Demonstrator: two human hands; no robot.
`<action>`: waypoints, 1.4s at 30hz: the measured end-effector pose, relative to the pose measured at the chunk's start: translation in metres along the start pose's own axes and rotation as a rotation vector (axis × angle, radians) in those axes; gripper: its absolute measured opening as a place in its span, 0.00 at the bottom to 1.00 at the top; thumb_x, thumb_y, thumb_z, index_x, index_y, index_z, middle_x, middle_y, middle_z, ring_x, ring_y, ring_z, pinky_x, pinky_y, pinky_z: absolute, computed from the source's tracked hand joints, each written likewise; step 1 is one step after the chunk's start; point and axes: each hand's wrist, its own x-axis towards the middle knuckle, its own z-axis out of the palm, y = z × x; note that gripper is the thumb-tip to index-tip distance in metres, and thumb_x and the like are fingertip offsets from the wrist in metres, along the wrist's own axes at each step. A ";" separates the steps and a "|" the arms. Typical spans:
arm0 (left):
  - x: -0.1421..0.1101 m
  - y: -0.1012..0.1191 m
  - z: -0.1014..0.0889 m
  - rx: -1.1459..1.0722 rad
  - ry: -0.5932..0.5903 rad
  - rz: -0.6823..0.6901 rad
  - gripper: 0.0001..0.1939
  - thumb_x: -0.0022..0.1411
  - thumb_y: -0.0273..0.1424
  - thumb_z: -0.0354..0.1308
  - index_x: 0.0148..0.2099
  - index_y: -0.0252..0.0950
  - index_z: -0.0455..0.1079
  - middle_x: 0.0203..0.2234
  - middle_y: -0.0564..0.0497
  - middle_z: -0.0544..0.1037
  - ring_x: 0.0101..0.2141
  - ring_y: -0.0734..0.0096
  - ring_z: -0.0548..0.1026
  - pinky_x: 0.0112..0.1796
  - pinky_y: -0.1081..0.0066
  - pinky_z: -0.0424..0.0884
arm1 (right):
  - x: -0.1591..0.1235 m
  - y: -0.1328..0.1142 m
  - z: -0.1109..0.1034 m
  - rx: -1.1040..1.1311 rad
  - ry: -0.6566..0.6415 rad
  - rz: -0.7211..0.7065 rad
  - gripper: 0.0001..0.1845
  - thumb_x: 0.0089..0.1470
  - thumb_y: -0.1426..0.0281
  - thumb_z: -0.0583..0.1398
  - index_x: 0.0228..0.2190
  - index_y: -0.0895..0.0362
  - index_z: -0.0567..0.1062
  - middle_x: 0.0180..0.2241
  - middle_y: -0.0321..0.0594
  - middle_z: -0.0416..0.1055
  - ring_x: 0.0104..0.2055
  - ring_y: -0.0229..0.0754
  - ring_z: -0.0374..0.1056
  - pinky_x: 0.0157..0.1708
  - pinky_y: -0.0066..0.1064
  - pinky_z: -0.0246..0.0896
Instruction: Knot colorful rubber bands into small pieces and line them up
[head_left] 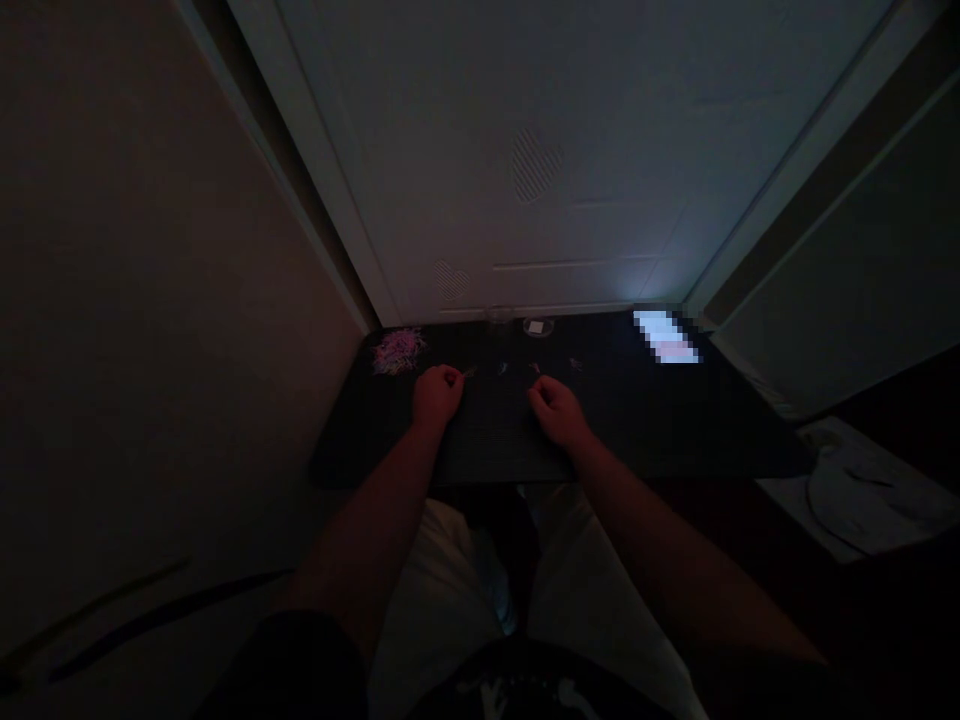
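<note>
My left hand (437, 397) is closed in a pinch over the dark table (487, 440); what its fingertips hold, if anything, is too dark and small to make out. Right by those fingertips lies a small yellowish bunch of thin pieces (470, 372). My right hand (557, 408) is also curled shut, just below a small pinkish bunch (535, 367), and its contents are hidden. Between the hands sits a small pale bunch (502, 369), with another faint bunch (575, 364) further right. A heap of thin pink and purple pieces (399, 350) rests left of my left hand.
At the table's back edge stand a round clear dish (538, 327) with a white patch and a faint clear container (500, 316). A lit, blurred screen (666, 337) lies at the back right. A white panel with hearts (420, 130) rises behind the table.
</note>
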 end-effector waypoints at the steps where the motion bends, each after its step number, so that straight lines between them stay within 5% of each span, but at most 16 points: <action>1: 0.000 0.000 0.000 0.004 -0.006 -0.006 0.14 0.58 0.38 0.51 0.35 0.36 0.73 0.31 0.48 0.77 0.35 0.68 0.73 0.38 0.70 0.67 | 0.000 0.000 0.000 0.004 0.001 0.005 0.11 0.50 0.63 0.53 0.21 0.55 0.61 0.19 0.31 0.57 0.23 0.35 0.54 0.24 0.28 0.49; 6: 0.005 0.002 0.000 0.013 -0.039 -0.055 0.20 0.60 0.43 0.46 0.38 0.36 0.74 0.34 0.47 0.78 0.36 0.67 0.74 0.38 0.69 0.67 | 0.004 0.003 0.001 0.022 0.004 0.007 0.11 0.50 0.63 0.52 0.21 0.55 0.61 0.20 0.32 0.57 0.23 0.35 0.54 0.24 0.28 0.49; 10: 0.012 0.010 0.001 0.053 -0.096 -0.024 0.24 0.53 0.50 0.53 0.41 0.35 0.74 0.36 0.45 0.78 0.37 0.64 0.74 0.39 0.69 0.68 | 0.006 0.004 0.001 0.018 0.012 0.001 0.12 0.50 0.62 0.52 0.21 0.55 0.61 0.20 0.32 0.58 0.23 0.35 0.55 0.24 0.28 0.49; 20: 0.030 0.027 -0.005 0.171 -0.212 -0.035 0.16 0.54 0.43 0.54 0.35 0.40 0.78 0.31 0.45 0.79 0.34 0.61 0.76 0.36 0.67 0.69 | 0.004 0.003 0.001 0.040 0.008 0.010 0.11 0.49 0.63 0.52 0.21 0.55 0.61 0.19 0.32 0.58 0.23 0.35 0.54 0.24 0.28 0.49; 24: 0.035 0.015 -0.012 0.067 -0.251 -0.069 0.22 0.57 0.47 0.49 0.35 0.36 0.77 0.32 0.44 0.79 0.34 0.63 0.76 0.36 0.68 0.69 | 0.003 0.002 0.001 0.051 0.007 0.012 0.11 0.50 0.62 0.52 0.21 0.55 0.61 0.19 0.31 0.57 0.23 0.35 0.54 0.24 0.28 0.48; 29: 0.047 -0.018 -0.035 -0.250 -0.292 -0.177 0.20 0.63 0.38 0.43 0.43 0.32 0.72 0.36 0.44 0.79 0.32 0.72 0.76 0.32 0.73 0.70 | 0.002 0.002 0.000 0.046 0.010 0.003 0.11 0.50 0.63 0.52 0.21 0.55 0.61 0.19 0.31 0.56 0.22 0.35 0.54 0.24 0.28 0.48; 35: 0.051 -0.050 -0.069 -0.292 -0.262 -0.129 0.14 0.58 0.33 0.52 0.44 0.33 0.72 0.39 0.45 0.79 0.35 0.72 0.76 0.35 0.72 0.71 | 0.002 0.003 0.000 0.019 0.014 -0.026 0.12 0.50 0.63 0.52 0.20 0.55 0.60 0.19 0.32 0.56 0.23 0.35 0.54 0.24 0.28 0.48; 42: 0.029 -0.030 -0.048 -0.047 -0.290 -0.011 0.16 0.54 0.31 0.57 0.45 0.35 0.72 0.38 0.47 0.78 0.38 0.69 0.75 0.42 0.72 0.70 | 0.001 0.003 0.000 0.015 0.013 -0.022 0.11 0.49 0.63 0.52 0.21 0.55 0.61 0.19 0.32 0.57 0.22 0.35 0.54 0.23 0.28 0.48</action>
